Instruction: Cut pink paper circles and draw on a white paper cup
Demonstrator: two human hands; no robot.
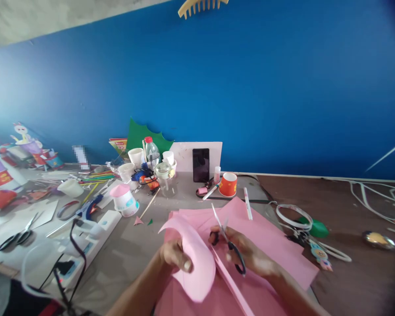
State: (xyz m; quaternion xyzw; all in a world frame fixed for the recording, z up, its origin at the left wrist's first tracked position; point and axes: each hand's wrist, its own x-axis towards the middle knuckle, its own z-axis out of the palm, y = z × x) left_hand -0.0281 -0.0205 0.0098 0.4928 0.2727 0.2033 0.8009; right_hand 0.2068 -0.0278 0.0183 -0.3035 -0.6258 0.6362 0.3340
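My left hand [175,256] pinches a curled piece of pink paper [200,263], its thumb lying on top. The piece has a rounded edge and a pointed tip at the upper left. In my right hand [246,252] is a pair of scissors [228,243], fingers in the black handles, blades parted and pointing up and away. A narrow pink paper strip [232,285] hangs below the scissors, beside the curled piece. Under both hands lie several overlapping pink sheets [276,245]. Whether the strip still joins the curled piece I cannot tell.
Behind the sheets stand an orange paper cup [228,184], a dark phone [201,165] and a glass jar [166,179]. At left are a pink-topped white cup [125,202], a power strip [92,250] and another pair of scissors [19,237]. A white cable [296,217] coils at right.
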